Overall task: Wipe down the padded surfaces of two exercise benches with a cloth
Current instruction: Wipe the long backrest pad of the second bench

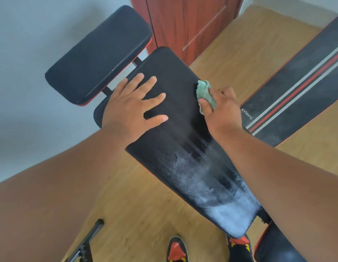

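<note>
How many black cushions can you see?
4. A long pad under both hands, a head pad behind it at upper left, a striped pad at right, and a corner of another pad at bottom right. More may be out of view.

Wood-grain laminate floor [145,205] is seen beneath the equipment. A reddish-brown wooden door [187,21], with a recessed panel line, is located at top centre. A pale grey-white wall [31,35] is observed at left. A black metal bar [88,239] is noted on the floor at lower left. Two sneakers are recorded at the bottom edge, black with red and yellow: one [176,250] left, one [240,248] right.
</note>
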